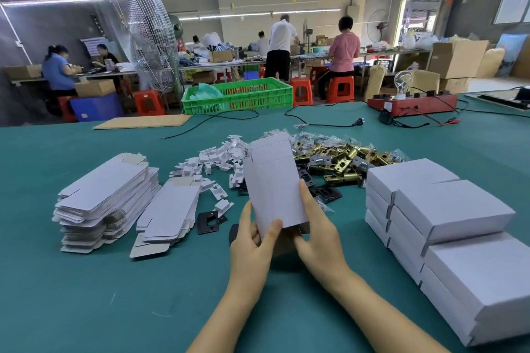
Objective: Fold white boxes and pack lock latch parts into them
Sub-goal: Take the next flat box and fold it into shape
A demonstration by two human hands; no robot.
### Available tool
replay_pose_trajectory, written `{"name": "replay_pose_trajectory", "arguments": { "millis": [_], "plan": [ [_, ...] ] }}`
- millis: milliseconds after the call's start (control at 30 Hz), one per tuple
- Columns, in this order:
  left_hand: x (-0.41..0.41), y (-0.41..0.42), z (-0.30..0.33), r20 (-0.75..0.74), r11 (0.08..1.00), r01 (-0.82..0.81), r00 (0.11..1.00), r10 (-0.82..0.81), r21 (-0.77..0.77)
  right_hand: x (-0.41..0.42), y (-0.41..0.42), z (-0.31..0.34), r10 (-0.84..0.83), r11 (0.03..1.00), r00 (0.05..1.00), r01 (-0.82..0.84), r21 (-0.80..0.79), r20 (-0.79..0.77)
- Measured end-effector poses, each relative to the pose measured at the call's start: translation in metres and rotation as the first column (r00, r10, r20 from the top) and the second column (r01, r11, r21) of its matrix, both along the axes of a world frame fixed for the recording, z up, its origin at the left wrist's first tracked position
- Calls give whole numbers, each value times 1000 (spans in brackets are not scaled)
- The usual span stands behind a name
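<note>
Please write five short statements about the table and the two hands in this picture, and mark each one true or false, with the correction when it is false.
1. Both hands, the left hand and the right hand, hold one white cardboard box above the green table. True.
2. The stack of flat unfolded white box blanks lies at the person's right. False: it lies at the left; closed white boxes are stacked at the right.
3. The brass-coloured metal latch parts lie in a heap beyond the held box. True.
4. The green plastic crate stands on the table beside the hands. False: it is beyond the far edge.
5. A black flat plate lies on the table. True.
</note>
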State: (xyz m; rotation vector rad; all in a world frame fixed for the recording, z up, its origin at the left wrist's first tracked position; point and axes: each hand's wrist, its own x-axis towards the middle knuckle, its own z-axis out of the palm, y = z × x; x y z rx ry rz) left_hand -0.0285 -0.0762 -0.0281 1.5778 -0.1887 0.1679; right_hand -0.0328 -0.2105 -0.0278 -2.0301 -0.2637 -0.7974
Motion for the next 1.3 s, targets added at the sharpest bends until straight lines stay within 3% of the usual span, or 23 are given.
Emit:
{"name": "replay_pose_trajectory", "arguments": {
  "millis": [167, 333, 467, 567, 700, 1000, 1300],
  "plan": [
    [7, 3, 5, -20, 984, -13, 1000, 10, -179, -7, 17, -1, 88, 995, 996, -88, -36, 6],
    [9, 6, 7, -55, 969, 39, 997, -54, -246, -10, 22, 4, 191, 981, 979, -192, 18, 66],
    [9, 6, 8, -55, 970, 61, 996, -76, -234, -10, 18, 7, 224, 970, 969, -232, 77, 103],
    [10, 10, 7, -46, 977, 63, 996, -74, -206, -9, 19, 10, 224, 946, 975, -221, 239, 17],
    [12, 14, 8, -97, 971, 115, 986, -138, -210, -4, 10, 21, 242, 881, 957, -148, 450, -161],
    [7, 9, 12, -91, 972, 221, 970, -227, -79, 7, -25, 46, 449, 672, 853, -127, 729, -267],
    [3, 4, 16, -137, 940, 256, 947, -291, -223, 3, -27, 58, 480, 687, 843, -189, 701, -242]
  ]
}}
